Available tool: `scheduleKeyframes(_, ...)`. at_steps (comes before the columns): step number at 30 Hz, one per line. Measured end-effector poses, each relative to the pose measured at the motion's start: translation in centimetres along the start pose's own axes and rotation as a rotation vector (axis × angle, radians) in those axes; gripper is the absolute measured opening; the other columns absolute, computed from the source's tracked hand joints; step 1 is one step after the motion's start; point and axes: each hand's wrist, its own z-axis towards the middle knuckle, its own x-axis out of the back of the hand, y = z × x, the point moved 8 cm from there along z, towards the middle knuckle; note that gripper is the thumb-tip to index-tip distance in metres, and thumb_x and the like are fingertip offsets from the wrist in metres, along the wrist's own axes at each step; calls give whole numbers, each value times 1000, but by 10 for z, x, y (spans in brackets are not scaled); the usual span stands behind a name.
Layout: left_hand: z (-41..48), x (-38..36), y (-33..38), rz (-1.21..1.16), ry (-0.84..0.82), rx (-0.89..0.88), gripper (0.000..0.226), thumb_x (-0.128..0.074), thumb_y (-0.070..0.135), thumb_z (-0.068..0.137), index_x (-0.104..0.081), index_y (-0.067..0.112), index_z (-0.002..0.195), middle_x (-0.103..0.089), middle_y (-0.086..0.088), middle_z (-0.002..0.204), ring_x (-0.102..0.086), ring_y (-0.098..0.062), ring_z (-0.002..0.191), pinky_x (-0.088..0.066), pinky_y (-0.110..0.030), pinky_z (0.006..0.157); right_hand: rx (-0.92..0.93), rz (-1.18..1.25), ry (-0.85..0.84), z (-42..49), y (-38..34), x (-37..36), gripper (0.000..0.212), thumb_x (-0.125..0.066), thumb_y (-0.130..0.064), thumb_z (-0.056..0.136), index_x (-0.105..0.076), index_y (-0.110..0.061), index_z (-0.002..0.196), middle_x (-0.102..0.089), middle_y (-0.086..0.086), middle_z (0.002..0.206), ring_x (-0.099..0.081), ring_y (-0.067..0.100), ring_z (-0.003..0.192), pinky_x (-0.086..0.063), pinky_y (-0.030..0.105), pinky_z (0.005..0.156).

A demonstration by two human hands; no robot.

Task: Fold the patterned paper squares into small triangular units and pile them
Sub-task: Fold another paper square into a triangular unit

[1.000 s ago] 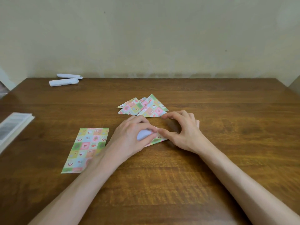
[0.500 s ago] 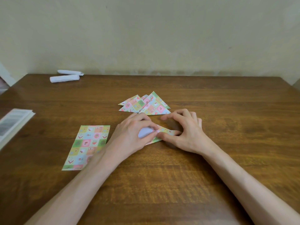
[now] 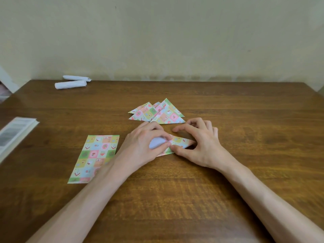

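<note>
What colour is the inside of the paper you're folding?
Inside, the paper is pale bluish white; head view.

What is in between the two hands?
In the head view, a partly folded patterned paper lies there, held by the left hand and the right hand.

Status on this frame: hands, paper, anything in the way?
Left hand and right hand both pinching the partly folded paper on the table. Folded triangles piled just beyond, flat sheet waiting left. Nothing blocking.

The flat sheet (image 3: pixel 95 157) and the folded triangles (image 3: pixel 157 113) share one pattern: pastel checks of green, pink, blue and yellow. The half-folded paper (image 3: pixel 180 142) shows a pale lavender underside. The table (image 3: pixel 245 120) is brown, wood-grained; the paper rolls (image 3: pixel 71 84) are white.
</note>
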Motion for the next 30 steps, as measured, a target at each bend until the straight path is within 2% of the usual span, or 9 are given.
scheduleKeyframes(2, 0, 0, 0, -5, -2, 2, 16, -71, 49, 91, -76, 43, 104, -57, 22, 104, -52, -1, 106, -50, -33, 85, 12, -23, 16, -1, -3, -1, 59, -54, -79, 72, -58, -53, 125, -40, -17, 122, -32, 8, 120, -22, 34, 100)
scheduleKeyframes(12, -1, 1, 1, -21, -4, 8, 16, -70, 51, 91, -76, 44, 104, -58, 23, 104, -52, -1, 107, -50, -34, 87, 9, -44, -16, -1, -3, -3, 66, -53, -84, 70, -54, -54, 128, -40, -19, 127, -32, 8, 125, -18, 32, 100)
scheduleKeyframes(15, -1, 2, -4, -83, -131, 4, 26, -68, 57, 90, -74, 46, 113, -56, 24, 112, -50, -1, 116, -45, -31, 97, 3, -50, -22, -1, -4, -3, 68, -51, -85, 67, -54, -54, 128, -40, -20, 127, -32, 8, 125, -17, 31, 99)
scheduleKeyframes(18, -2, 1, -9, -96, -257, -13, 31, -72, 56, 87, -69, 52, 118, -53, 29, 119, -45, 0, 124, -39, -34, 107, -2, -44, -32, 0, -3, -3, 71, -50, -87, 65, -54, -54, 128, -39, -20, 128, -30, 7, 125, -16, 31, 100)
scheduleKeyframes(23, 1, 0, -12, -105, -299, 8, 37, -74, 55, 86, -69, 50, 122, -53, 28, 121, -43, 1, 125, -37, -39, 111, -2, -42, -33, 0, -3, -4, 70, -51, -86, 65, -54, -54, 128, -39, -21, 128, -30, 7, 125, -16, 30, 100)
scheduleKeyframes(30, 1, 1, -11, -98, -354, 32, 53, -63, 74, 76, -67, 54, 125, -50, 30, 124, -42, -1, 129, -38, -42, 111, -8, -44, -28, 1, -3, -4, 71, -52, -85, 63, -54, -54, 127, -39, -22, 127, -30, 6, 123, -16, 30, 99)
